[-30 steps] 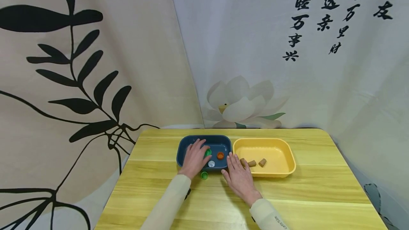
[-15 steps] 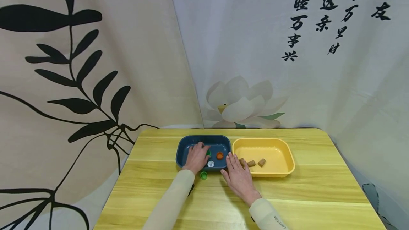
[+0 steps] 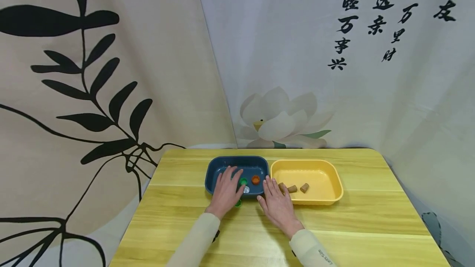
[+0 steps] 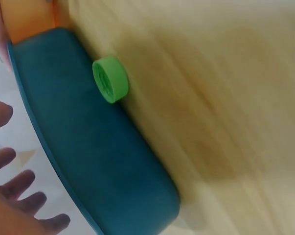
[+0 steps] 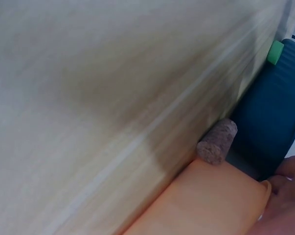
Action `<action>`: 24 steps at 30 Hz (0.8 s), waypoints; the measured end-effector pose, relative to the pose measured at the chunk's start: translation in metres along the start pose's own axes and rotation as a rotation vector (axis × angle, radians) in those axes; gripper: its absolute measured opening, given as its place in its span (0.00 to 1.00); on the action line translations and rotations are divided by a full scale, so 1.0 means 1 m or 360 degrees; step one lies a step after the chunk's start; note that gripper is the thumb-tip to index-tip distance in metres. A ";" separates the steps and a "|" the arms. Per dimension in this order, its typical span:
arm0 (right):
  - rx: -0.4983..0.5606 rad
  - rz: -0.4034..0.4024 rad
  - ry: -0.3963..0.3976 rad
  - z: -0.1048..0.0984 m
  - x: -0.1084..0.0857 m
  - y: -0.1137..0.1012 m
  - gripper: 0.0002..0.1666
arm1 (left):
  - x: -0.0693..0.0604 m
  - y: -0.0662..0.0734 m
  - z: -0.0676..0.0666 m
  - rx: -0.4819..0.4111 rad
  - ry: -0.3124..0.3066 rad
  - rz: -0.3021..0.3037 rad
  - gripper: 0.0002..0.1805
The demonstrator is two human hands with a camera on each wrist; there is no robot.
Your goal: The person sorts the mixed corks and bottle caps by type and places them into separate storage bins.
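Observation:
My left hand [image 3: 225,190] is over the front left part of the dark blue tray [image 3: 211,172], fingers spread and holding nothing. Beside its fingers, inside the tray, lie a green bottle cap [image 3: 243,181], a clear cap [image 3: 246,190] and an orange cap [image 3: 255,179]. Another green cap [image 4: 110,79] sits on the table against the tray's front wall, partly covered by the left thumb in the head view. My right hand [image 3: 278,207] rests with straight fingers where the blue and yellow trays meet. Under it, a cork [image 5: 218,142] stands outside, at the trays' front walls.
The yellow tray [image 3: 323,168] is on the right, close against the blue one, with several corks [image 3: 304,188] near its front side. Both trays stand on a wooden table [image 3: 371,217] toward its back edge. A printed curtain [image 3: 167,52] hangs behind.
The left hand's fingers, bent at the green cap in the tray half a second ago, have spread and come away from it. That cap now lies slightly nearer the front. The right hand stays put.

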State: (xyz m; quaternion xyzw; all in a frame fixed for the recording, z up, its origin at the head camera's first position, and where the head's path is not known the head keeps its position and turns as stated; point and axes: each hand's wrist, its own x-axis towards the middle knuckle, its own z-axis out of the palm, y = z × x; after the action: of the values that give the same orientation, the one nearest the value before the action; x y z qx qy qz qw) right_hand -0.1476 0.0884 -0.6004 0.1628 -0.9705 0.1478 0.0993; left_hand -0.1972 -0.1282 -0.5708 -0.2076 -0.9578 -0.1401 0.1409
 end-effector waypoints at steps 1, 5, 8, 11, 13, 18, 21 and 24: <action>-0.0003 0.0001 -0.0002 0.000 0.000 0.000 0.38 | -0.004 0.001 0.000 0.0001 0.0013 -0.0002 0.31; -0.0021 0.0008 -0.0016 0.000 0.000 0.001 0.38 | -0.019 0.003 -0.003 -0.0031 0.0038 -0.0031 0.34; -0.0020 0.0012 -0.0027 -0.001 0.000 0.001 0.38 | -0.033 0.005 -0.004 -0.0042 0.0055 -0.0037 0.36; -0.0013 0.0007 -0.0025 0.000 0.000 0.001 0.38 | -0.046 0.005 -0.003 -0.0036 0.0070 -0.0024 0.38; -0.0004 0.0004 -0.0018 0.000 0.000 0.001 0.38 | -0.054 0.005 -0.003 -0.0034 0.0071 -0.0018 0.38; 0.0108 0.0021 -0.0012 0.000 0.000 0.001 0.39 | -0.072 0.005 -0.005 -0.0020 0.0055 0.0030 0.38; 0.0287 0.0039 0.0023 -0.006 -0.001 0.003 0.38 | -0.081 0.006 -0.005 -0.0016 0.0072 0.0081 0.37; 0.0439 0.0044 0.0130 -0.013 -0.003 0.008 0.37 | -0.087 0.005 -0.006 -0.0004 0.0082 0.0107 0.37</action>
State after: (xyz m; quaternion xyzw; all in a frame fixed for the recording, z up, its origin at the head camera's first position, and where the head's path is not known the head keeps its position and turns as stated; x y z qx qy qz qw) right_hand -0.1454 0.1009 -0.5907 0.1553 -0.9382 0.2877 0.1133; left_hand -0.1176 -0.1566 -0.5923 -0.2363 -0.9461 -0.1419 0.1701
